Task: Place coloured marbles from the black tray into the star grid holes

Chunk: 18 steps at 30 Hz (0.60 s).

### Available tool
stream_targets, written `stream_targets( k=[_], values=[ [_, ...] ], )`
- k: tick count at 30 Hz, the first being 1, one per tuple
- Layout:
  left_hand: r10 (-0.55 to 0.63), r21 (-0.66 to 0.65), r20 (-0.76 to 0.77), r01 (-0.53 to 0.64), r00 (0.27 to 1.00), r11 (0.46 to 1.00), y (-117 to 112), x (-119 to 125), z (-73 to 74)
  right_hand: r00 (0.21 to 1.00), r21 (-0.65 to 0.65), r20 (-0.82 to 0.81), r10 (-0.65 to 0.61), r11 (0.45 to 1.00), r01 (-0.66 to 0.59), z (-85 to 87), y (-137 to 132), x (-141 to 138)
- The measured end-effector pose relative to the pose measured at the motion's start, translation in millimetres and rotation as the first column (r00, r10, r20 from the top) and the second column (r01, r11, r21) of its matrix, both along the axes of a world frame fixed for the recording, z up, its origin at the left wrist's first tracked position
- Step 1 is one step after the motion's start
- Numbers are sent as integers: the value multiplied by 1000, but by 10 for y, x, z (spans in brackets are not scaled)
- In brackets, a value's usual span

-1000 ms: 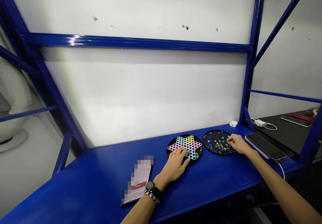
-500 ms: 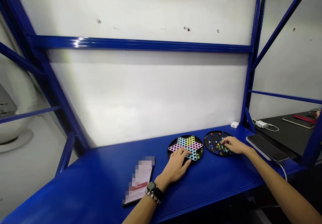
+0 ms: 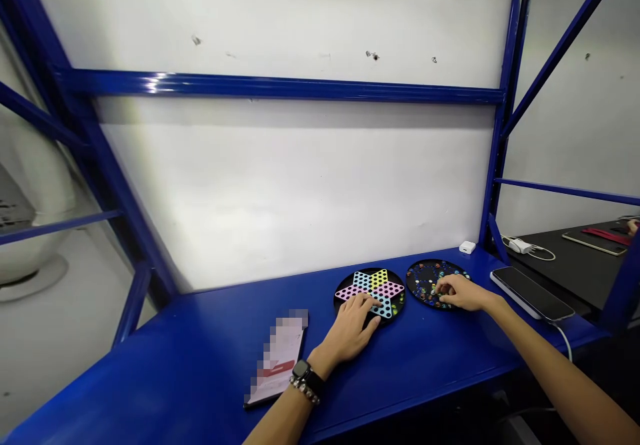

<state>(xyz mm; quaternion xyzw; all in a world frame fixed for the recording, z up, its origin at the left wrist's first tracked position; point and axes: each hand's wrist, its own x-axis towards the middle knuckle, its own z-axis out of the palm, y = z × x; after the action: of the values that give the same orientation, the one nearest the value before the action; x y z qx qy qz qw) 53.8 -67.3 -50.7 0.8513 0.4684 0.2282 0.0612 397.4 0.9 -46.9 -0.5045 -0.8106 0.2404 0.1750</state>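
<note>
From where I stood, the person's L hand (image 3: 353, 325) rested on the star board (image 3: 391, 289) in the L black tray (image 3: 345, 280), fingers slightly spread, thumb apart nr the rim. The R hand (image 3: 461, 292) was over the R black tray (image 3: 424, 272), fingers curled, tips close together by the marbles (image 3: 429, 296); couldn't tell if one was pinched.

IMO the picking called for tips only: thumb + index on one marble, palm up off the rest, b/c they'd roll if nudged. The L hand wanted light, even pressure, enough to steady the board w/o tilting it.

Also on the tabletop (image 3: 200, 348): a flat device w/ a blurred-out screen (image 3: 275, 363) just beside the L forearm, a white adapter (image 3: 467, 248) nr the wall, and a dark phone (image 3: 533, 293) to the R. Its cable (image 3: 569, 346) ran down behind the R forearm, so a poss. snag. Otherwise nothing stood btwn the trays, which sat v. close together.
</note>
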Motion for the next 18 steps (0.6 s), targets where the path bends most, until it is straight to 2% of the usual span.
stream_targets(
  k=[4,8,12,18],
  values=[
    [-3,-18,6,3,1000,1000,-9,0,8,999,50,54,9,999,-12,4,3,-60],
    [-2,-8,-4,2,1000,1000,-5,-2,5,993,-16,118,10,1000,-8,-4,79,-51],
    [1,-4,-6,-1,1000,1000,7,-6,-11,989,-3,147,-30,1000,31,5,157,-39],
    [2,11,-8,-2,1000,1000,7,-3,-22,966,-38,243,-83,995,95,142,245,-16]
  ],
)
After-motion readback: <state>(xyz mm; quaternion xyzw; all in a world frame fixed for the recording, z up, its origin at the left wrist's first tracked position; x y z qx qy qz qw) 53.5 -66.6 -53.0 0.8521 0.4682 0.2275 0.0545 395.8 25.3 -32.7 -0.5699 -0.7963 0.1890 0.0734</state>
